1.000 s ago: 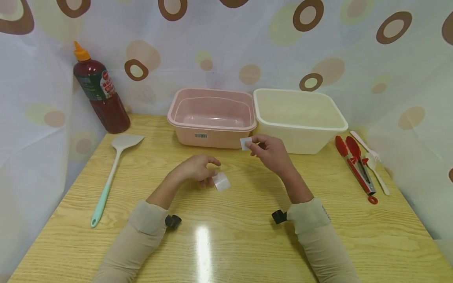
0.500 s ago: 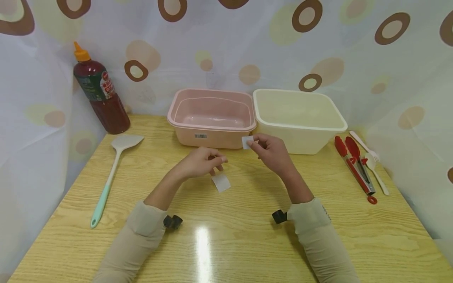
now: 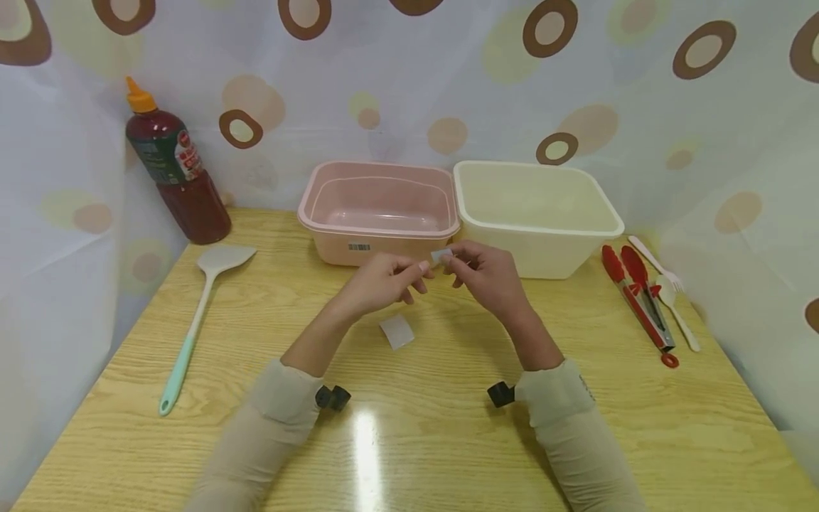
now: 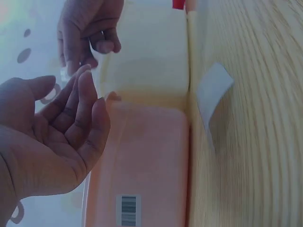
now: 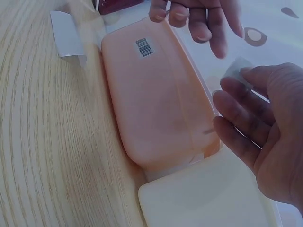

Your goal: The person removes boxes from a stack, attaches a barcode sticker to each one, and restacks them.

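My right hand [image 3: 491,279] pinches a small whitish square piece [image 3: 440,255] between thumb and fingertips, in front of the two tubs. In the right wrist view the square [image 5: 238,68] looks thin and slightly see-through. My left hand [image 3: 384,283] is close by on its left, fingers loosely bent, thumb apart from them, nothing held. Its fingertips are right beside the square; in the left wrist view the left hand [image 4: 61,127] lies palm in sight. A larger white paper-like square [image 3: 397,332] lies on the table below the hands, curled along one side [image 4: 214,90].
Behind the hands stand a pink tub [image 3: 333,245] with a barcode label and a cream tub [image 3: 525,256], side by side. Left are a red sauce bottle [image 3: 192,206] and a turner [image 3: 198,313]. Red tongs [image 3: 643,306], a spoon [image 3: 678,313] and a fork [image 3: 652,263] lie right.
My left hand has left the larger white square on the table and moved up and right to the small one. My right hand keeps its pinch, and the small square has tilted.
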Demonstrator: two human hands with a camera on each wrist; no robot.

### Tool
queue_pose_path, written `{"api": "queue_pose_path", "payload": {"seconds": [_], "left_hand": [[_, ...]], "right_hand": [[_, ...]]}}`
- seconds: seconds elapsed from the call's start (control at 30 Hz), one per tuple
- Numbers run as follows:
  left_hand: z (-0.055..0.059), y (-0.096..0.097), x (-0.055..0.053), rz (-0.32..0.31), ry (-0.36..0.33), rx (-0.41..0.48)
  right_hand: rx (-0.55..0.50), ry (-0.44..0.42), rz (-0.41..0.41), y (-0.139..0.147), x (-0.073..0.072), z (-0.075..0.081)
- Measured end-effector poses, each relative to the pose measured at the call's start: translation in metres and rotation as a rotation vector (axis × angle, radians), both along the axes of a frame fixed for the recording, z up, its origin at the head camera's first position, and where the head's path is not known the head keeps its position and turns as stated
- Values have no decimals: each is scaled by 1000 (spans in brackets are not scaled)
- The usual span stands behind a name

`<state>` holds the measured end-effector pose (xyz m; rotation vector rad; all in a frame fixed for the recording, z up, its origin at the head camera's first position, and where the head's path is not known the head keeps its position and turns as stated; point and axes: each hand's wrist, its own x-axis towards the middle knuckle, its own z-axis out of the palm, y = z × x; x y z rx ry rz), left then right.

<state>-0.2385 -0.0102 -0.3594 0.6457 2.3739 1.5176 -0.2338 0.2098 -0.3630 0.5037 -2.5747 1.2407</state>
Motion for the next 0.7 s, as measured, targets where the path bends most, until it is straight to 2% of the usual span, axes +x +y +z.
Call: {"api": "queue_pose_path", "payload": {"seconds": [0.17,0.37,0.5,0.6,0.7], "left_hand": [[2,16,-2,56,-49,76],[0,29,-7,103,-65,140],[0,39,-11,143,-33,186],[0,47,-14,180,8,192],[1,55,-16,212,21,184]], "right_hand": [[-7,16,-53,4,2,0],[-5,13,-56,9,5,-7],[9,2,-36,15,7,-11],[-3,6,-17,20,7,-13],[-10,23,-15,25,8,-12]]}}
